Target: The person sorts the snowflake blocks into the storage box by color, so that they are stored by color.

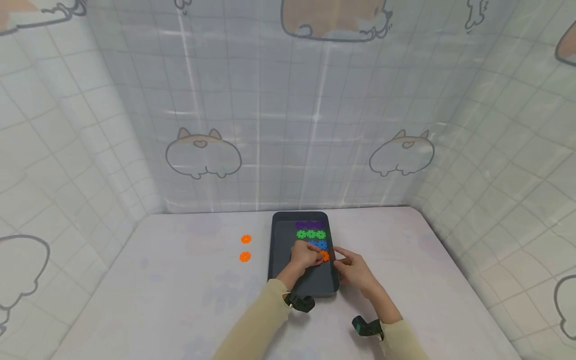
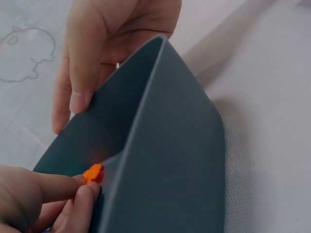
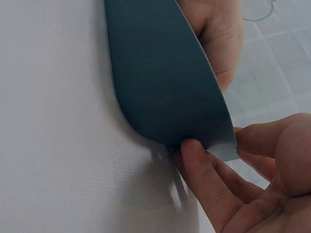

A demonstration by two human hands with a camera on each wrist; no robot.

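A dark grey rectangular tray lies on the table. Inside it, my left hand pinches an orange flower-shaped disc between thumb and finger, low beside the side wall. My right hand holds the tray's right wall, with digits on both sides of the rim. Above the orange disc, blue flower-shaped discs are partly hidden by my left hand. Farther up come a row of three green discs and a row of purple discs.
Two more orange discs lie on the table left of the tray, a far one and a nearer one. A white cloth covers the table. Behind it rises a tiled-pattern curtain with cartoon animals, and similar sheets flank both sides.
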